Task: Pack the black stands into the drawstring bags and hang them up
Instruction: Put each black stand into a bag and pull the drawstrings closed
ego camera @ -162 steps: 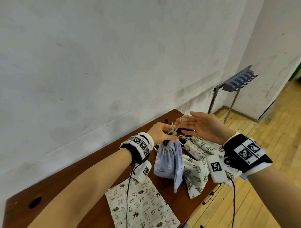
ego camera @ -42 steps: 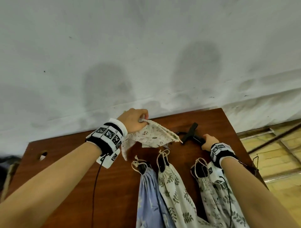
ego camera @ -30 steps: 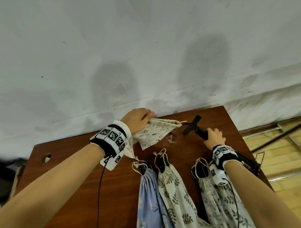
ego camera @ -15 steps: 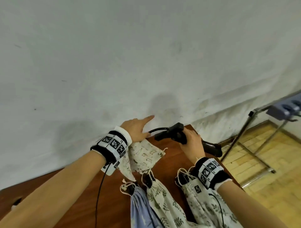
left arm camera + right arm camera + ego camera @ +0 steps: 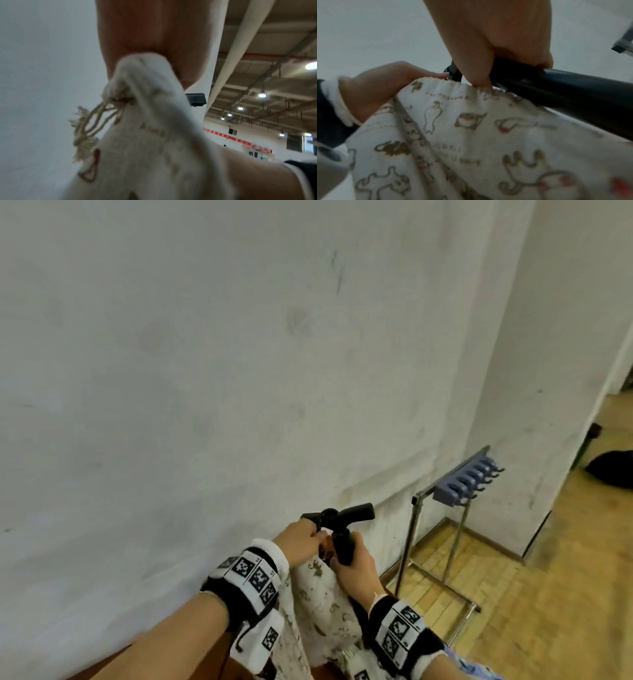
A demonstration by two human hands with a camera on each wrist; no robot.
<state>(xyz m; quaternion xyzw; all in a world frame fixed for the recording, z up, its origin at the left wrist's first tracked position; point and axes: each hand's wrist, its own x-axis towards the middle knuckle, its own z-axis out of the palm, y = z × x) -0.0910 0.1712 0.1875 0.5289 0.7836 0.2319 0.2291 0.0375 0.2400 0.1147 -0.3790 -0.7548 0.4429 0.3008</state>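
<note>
My right hand (image 5: 354,568) grips the stem of a black T-shaped stand (image 5: 339,515) and holds it upright in front of the wall. My left hand (image 5: 301,537) pinches the gathered rim of a cream animal-print drawstring bag (image 5: 318,594), which hangs between both wrists just under the stand. In the right wrist view the black stand (image 5: 573,94) lies across the bag's rim (image 5: 453,83), with my fingers (image 5: 479,67) wrapped round it. In the left wrist view the bag (image 5: 154,135) bunches under my palm and its drawstring (image 5: 85,121) dangles loose.
A metal rack with a row of blue hooks (image 5: 462,481) stands on the wooden floor to the right, near the wall corner. A corner of a pale blue bag (image 5: 476,671) shows at the bottom right. A dark bundle (image 5: 609,467) lies on the floor far right.
Both hands have risen off the table. The stand has turned from lying sideways to upright. My left hand has moved from pointing to pinching the bag's rim, close under the stand.
</note>
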